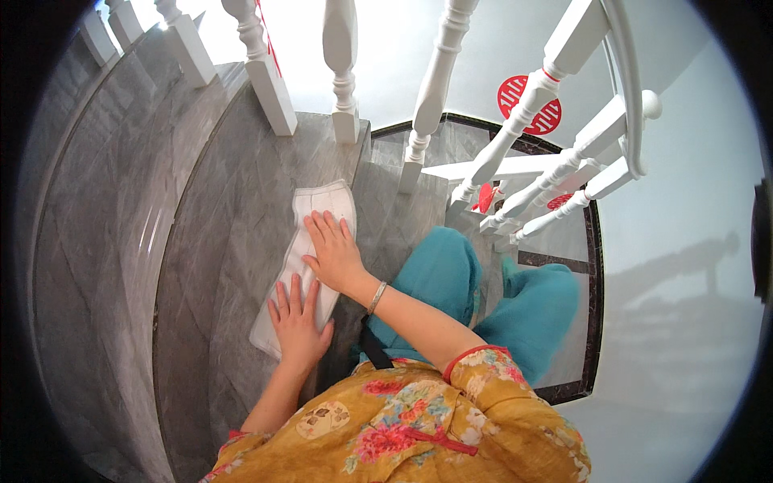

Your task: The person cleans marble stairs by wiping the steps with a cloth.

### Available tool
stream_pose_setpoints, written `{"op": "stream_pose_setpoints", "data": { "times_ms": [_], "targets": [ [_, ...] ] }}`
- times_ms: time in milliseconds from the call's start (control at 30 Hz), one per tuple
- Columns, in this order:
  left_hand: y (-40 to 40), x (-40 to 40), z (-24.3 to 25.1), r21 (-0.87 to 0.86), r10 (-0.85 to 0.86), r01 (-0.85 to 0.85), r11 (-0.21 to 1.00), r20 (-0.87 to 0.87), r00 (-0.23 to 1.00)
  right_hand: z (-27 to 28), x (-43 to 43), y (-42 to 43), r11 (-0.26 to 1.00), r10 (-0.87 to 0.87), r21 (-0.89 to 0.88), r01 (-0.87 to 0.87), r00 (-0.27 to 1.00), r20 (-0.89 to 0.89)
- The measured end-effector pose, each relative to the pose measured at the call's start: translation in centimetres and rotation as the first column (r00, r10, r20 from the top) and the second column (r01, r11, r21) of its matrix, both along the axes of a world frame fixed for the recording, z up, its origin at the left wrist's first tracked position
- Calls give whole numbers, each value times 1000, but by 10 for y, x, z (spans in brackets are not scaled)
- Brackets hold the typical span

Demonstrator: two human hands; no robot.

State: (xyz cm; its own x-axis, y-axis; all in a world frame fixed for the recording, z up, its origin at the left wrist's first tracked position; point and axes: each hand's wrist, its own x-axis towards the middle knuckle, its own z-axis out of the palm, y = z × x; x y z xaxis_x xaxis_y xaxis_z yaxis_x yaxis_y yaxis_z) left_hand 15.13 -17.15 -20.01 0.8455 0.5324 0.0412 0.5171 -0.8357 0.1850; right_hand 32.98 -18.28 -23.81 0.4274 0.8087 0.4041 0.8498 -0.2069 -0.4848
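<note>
A long white folded cloth (323, 196) with stitched edges lies flat on a grey marble-patterned stair tread (241, 181). My left hand (299, 329) rests palm down on the lower part of the cloth, its fingers spread. Further up the strip, my right hand (333, 250) also lies flat, fingers somewhat apart, with a silver bracelet (377, 297) at the wrist. Neither hand grasps the cloth. The far end of the cloth extends beyond my right fingertips.
Curved grey steps rise on the left. White turned balusters (342, 78) stand along the tread's far side, and a white handrail (631, 78) curves at the right. My knees in teal trousers (435, 271) are right of the cloth. A white wall (676, 241) bounds the right.
</note>
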Motion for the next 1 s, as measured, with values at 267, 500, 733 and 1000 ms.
{"op": "stream_pose_setpoints", "data": {
  "times_ms": [267, 500, 733, 1000],
  "targets": [
    [0, 5, 17, -83, -9, 5, 996, -44, 999, 9, 30, -12, 992, 111, 76, -103, 989, -101],
    [-12, 8, 7, -44, 38, -41, 998, -76, 996, 39, 169, -117, 730, -433, 482, 485, 873, -224],
    [-21, 7, -2, 47, 138, -132, 990, -139, 981, 90, 326, -169, 730, -167, 557, 396, 894, -416],
    [-21, 13, -2, 135, 133, -116, 984, -128, 983, 98, 355, -157, 806, 364, 569, 162, 622, -693]
  ]
}}
